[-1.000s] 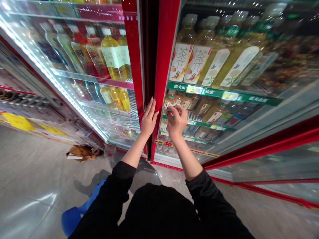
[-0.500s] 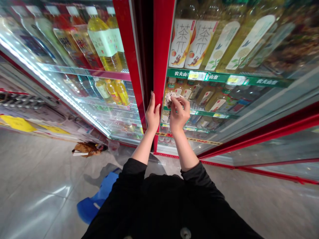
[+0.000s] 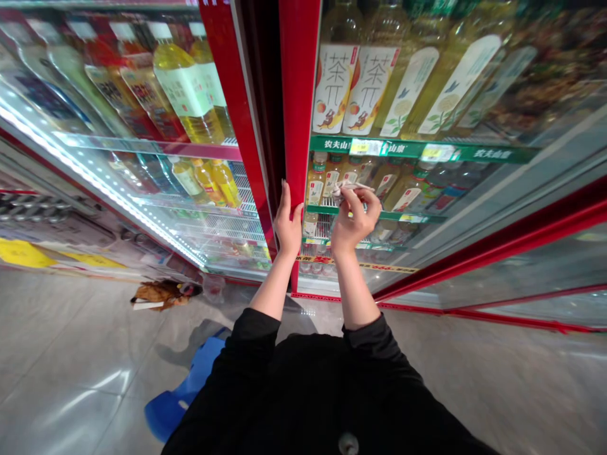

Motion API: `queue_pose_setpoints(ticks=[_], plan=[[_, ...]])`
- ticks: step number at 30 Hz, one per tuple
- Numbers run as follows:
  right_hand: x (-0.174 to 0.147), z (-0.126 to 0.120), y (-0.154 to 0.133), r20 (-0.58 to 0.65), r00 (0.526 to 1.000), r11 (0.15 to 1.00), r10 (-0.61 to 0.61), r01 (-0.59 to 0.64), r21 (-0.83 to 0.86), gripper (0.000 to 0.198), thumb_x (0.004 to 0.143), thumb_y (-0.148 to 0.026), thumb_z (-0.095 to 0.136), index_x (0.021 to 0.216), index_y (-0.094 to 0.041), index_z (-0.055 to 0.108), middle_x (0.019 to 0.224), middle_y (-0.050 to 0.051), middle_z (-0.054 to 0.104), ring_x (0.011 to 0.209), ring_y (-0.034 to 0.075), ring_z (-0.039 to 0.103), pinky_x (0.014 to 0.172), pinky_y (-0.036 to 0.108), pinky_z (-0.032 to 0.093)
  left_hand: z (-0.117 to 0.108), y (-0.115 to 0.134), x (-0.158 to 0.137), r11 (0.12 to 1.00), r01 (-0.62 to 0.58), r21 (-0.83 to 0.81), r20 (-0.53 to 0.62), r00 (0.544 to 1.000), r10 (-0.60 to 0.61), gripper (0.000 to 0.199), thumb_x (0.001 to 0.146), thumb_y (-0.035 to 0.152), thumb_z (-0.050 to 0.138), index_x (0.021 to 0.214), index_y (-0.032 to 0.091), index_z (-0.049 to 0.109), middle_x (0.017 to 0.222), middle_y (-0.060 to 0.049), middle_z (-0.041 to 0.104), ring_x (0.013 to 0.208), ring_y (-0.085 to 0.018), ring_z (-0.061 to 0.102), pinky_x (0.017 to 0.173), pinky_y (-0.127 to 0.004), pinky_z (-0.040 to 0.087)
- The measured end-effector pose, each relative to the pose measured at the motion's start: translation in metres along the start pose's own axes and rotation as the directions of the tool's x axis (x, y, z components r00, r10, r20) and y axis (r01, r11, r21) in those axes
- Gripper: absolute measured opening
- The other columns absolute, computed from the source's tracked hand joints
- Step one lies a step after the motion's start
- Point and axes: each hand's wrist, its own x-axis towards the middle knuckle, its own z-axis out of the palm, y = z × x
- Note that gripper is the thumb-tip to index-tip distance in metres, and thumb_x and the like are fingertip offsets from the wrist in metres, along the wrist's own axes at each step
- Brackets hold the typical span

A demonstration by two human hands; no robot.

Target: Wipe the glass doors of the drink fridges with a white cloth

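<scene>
On the red frame (image 3: 298, 95) of a drinks fridge door, seen from above, a person's left hand (image 3: 288, 227) rests along the edge beside a dark gap (image 3: 266, 82). Its fingers are straight and close together, the thumb spread away from them; this grip is wide, with nothing held. Just to its right, the right hand (image 3: 355, 218) is bent at the knuckles, its grip narrow, pinching a crumpled whitish cloth (image 3: 338, 191) between thumb and fingers. The cloth is at the door's glass (image 3: 427, 253), level with a row of small bottles (image 3: 316, 185) inside; whether it touches the pane cannot be told. Both forearms reach forward from black sleeves (image 3: 258, 338).

Behind the glass, higher than the hands, a green shelf edge (image 3: 493, 153) bears price tags (image 3: 439, 152), and above it stand tall bottles (image 3: 334, 88) with white labels, two of them marked with large dark characters and fruit. To the left, a second fridge (image 3: 227, 82), also framed in red, holds bottles of red and yellow drink (image 3: 190, 95), lit by a bright slanting strip of lights (image 3: 95, 182). Below is a shiny grey floor (image 3: 474, 379). A blue plastic object (image 3: 165, 407) sits partly hidden by the left sleeve, and near the second fridge lies a brown item (image 3: 161, 294), too blurred to name.
</scene>
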Motion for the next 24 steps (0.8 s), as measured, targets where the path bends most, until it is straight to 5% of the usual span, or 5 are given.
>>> queue_pose_setpoints(ticks=[5,13,18,24], plan=[[-0.013,0.014,-0.012,0.121,0.983,0.989,-0.138,0.129,0.074,0.036,0.112,-0.019,0.054,0.129,-0.034,0.083,0.128,0.011,0.067,0.120,0.027,0.067,0.105,0.047,0.058,0.000,0.002,0.000,0.998,0.065,-0.023,0.008,0.998,-0.065,0.068,0.115,0.028,0.055,0.178,0.042,0.035,0.184,0.005,0.040,0.172,-0.022,0.034,0.145,-0.041,0.026],[-0.032,-0.002,-0.001,0.181,0.966,0.981,-0.186,0.192,-0.015,0.027,0.111,-0.036,0.066,0.134,-0.032,0.079,0.125,0.011,0.074,0.114,0.025,0.070,0.100,0.040,0.061,-0.003,0.001,-0.001,0.996,0.019,0.084,-0.001,1.000,-0.019,0.067,0.114,0.022,0.058,0.176,0.038,0.040,0.183,0.004,0.042,0.172,-0.020,0.032,0.142,-0.034,0.035],[-0.025,-0.002,0.002,0.119,0.977,0.980,-0.177,0.186,-0.066,0.030,0.116,-0.030,0.054,0.124,-0.034,0.082,0.114,0.008,0.077,0.103,0.023,0.068,0.093,0.039,0.061,-0.008,0.000,0.000,0.992,-0.007,0.122,0.055,0.998,0.000,0.062,0.118,0.029,0.054,0.177,0.032,0.036,0.185,0.001,0.037,0.174,-0.025,0.029,0.146,-0.041,0.029],[-0.021,-0.003,0.012,-0.089,0.993,0.997,-0.075,0.071,-0.042,0.027,0.114,-0.033,0.058,0.117,-0.030,0.084,0.113,0.008,0.071,0.102,0.025,0.069,0.090,0.044,0.063,-0.018,0.008,-0.004,0.989,-0.078,0.122,0.227,0.973,0.048,0.052,0.118,0.031,0.051,0.170,0.030,0.050,0.179,-0.004,0.049,0.174,-0.028,0.026,0.149,-0.047,0.022]])
